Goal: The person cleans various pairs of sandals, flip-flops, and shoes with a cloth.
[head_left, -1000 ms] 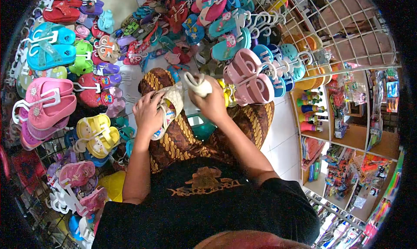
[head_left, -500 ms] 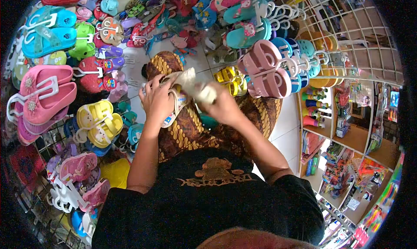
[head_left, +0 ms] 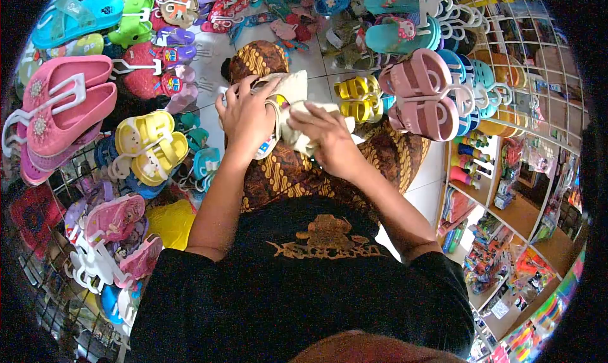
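Over my lap, my left hand [head_left: 248, 119] curls its fingers around a pale sandal [head_left: 265, 150] with a coloured print on its footbed. Much of the sandal is hidden under that hand and a cream cloth [head_left: 294, 86]. My right hand [head_left: 330, 140] holds the bunched cloth, its fingers laid over the folds close beside the sandal. Brown-and-gold patterned fabric [head_left: 278, 179] covers my legs beneath both hands.
Sandals on white hangers crowd both sides: pink shoes [head_left: 69, 106] and yellow sandals [head_left: 151, 149] at left, pale pink sandals [head_left: 421, 94] at right. Small yellow sandals [head_left: 358, 100] lie just beyond my right hand. Shelves [head_left: 510, 208] with packed goods stand at right.
My right hand and the cloth have shifted, and the cloth now spreads wider beside the sandal. The whole view has tilted, moving the surroundings upward and my hands slightly rightward.
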The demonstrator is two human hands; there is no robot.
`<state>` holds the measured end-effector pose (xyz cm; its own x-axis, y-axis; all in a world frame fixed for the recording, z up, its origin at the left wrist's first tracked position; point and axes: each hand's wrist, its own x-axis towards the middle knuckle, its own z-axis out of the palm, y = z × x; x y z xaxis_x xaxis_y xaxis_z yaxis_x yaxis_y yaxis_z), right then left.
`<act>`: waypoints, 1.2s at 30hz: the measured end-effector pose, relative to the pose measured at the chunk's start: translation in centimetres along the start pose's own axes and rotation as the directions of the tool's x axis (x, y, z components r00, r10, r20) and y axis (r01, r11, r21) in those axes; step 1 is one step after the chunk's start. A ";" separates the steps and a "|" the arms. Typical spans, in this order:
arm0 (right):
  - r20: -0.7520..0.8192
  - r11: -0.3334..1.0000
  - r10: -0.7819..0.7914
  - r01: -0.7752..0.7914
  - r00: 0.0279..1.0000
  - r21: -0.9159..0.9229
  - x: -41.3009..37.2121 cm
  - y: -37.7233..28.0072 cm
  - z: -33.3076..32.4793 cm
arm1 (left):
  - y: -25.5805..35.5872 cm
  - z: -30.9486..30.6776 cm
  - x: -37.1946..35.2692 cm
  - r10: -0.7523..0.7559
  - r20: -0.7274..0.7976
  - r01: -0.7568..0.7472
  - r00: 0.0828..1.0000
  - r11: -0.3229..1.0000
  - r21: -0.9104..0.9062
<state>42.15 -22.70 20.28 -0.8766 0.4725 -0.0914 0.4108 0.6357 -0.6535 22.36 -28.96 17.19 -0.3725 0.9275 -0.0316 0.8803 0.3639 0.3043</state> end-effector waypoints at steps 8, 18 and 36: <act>-0.455 0.995 0.008 -0.053 0.891 -0.085 4.2 2.2 -3.4 | -0.1 0.3 -0.1 0.069 -0.009 -0.069 0.998 0.998 0.000; -0.081 0.969 0.070 -0.049 0.994 0.243 0.2 1.0 -0.5 | 0.0 0.0 0.0 0.054 -0.005 -0.055 0.999 0.998 -0.039; -0.174 0.969 -0.036 0.077 0.984 0.233 -1.2 0.4 2.3 | 0.2 0.0 0.2 0.068 -0.038 -0.070 0.997 0.996 -0.052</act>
<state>42.74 -24.44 18.43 -0.8339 0.5482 0.0640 0.2727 0.5101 -0.8158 22.51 -28.70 17.24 -0.3226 0.9462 0.0256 0.8877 0.2931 0.3552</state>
